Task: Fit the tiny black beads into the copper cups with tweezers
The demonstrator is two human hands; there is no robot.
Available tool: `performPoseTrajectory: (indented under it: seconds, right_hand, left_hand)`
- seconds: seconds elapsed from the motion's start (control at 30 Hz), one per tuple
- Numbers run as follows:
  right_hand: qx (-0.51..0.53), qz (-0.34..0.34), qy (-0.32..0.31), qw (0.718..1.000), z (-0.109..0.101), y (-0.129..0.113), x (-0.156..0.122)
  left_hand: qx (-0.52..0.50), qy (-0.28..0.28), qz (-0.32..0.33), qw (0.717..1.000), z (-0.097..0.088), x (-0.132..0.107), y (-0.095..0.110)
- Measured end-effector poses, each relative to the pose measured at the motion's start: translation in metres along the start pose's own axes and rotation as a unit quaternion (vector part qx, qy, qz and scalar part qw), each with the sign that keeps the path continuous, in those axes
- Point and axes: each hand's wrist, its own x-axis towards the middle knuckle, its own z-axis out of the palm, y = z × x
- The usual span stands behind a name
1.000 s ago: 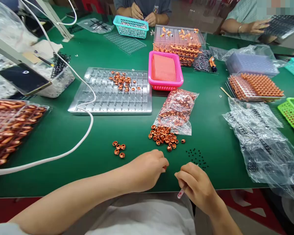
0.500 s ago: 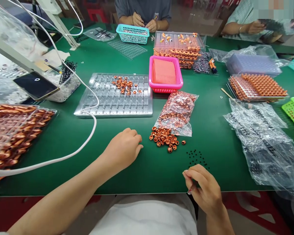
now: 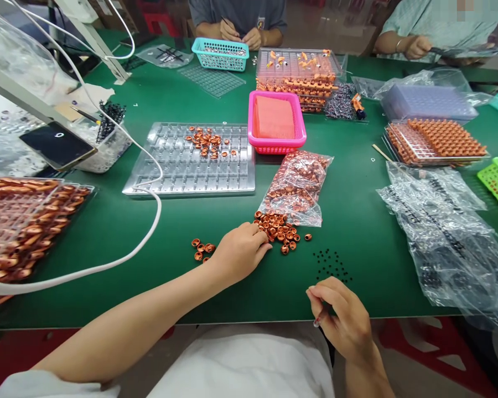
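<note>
Dozens of copper-coloured cups (image 3: 279, 226) lie in a loose pile at the centre of the frame, at the mouth of a clear plastic bag (image 3: 296, 188) holding more. Your left hand (image 3: 241, 251) is at the pile's left edge, fingers bent; whether it grips a cup cannot be told. Your right hand (image 3: 342, 312), right of lower centre, is closed, thumb and fingertips pinched around a slender tool (image 3: 317, 321); only its clear end shows. Near that hand, black specks (image 3: 331, 265) are scattered on the bench (image 3: 166, 301).

Handling: expect each cup to be light and stiff, with a glossy surface likely to slip or roll. Take hold at opposite sides of the rim; avoid scuffing the finish. The specks appear too small for a secure bare-finger pinch.

Markings: the badge (image 3: 260, 23) on a co-worker's shirt (image 3: 238, 14), top centre, is too small to read. No other writing is legible.
</note>
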Motion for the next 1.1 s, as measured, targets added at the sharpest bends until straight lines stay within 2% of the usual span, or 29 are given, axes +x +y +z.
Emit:
performPoseTrajectory:
  seconds: [0.1,0.2,0.27,0.37,0.47,0.57,0.7,0.9,0.97,1.1]
  right_hand:
    - [0.024,0.031,0.027,0.999,-0.004,-0.003,-0.005]
    - [0.060,0.097,0.083,0.990,-0.009,-0.007,-0.007]
    - [0.089,0.119,0.149,0.978,-0.011,-0.008,-0.003]
    - [0.129,0.127,0.209,0.961,-0.007,-0.005,0.006]
    - [0.191,0.188,0.213,0.939,-0.002,-0.001,0.009]
    - [0.197,0.217,0.219,0.931,-0.005,0.002,0.004]
    - [0.196,0.268,0.221,0.917,-0.016,0.004,-0.005]
    - [0.175,0.331,0.242,0.895,-0.016,0.005,-0.010]
    - [0.161,0.333,0.241,0.897,-0.016,0.006,-0.009]
    - [0.117,0.302,0.208,0.923,-0.020,0.011,-0.007]
  left_hand:
    - [-0.029,0.032,0.020,0.999,-0.002,-0.009,0.000]
    - [-0.125,0.041,0.075,0.989,-0.006,-0.020,0.009]
    - [-0.191,0.022,0.104,0.976,-0.007,-0.024,0.020]
    - [-0.233,-0.025,0.085,0.969,-0.004,-0.019,0.038]
    - [-0.271,-0.064,0.042,0.960,0.006,-0.008,0.050]
    - [-0.322,-0.058,0.033,0.944,0.020,-0.001,0.053]
    - [-0.376,-0.024,0.068,0.924,0.028,-0.002,0.049]
    - [-0.364,0.000,0.125,0.923,0.028,0.000,0.042]
    - [-0.368,0.010,0.143,0.919,0.029,0.000,0.041]
    - [-0.360,0.011,0.143,0.922,0.032,-0.001,0.040]
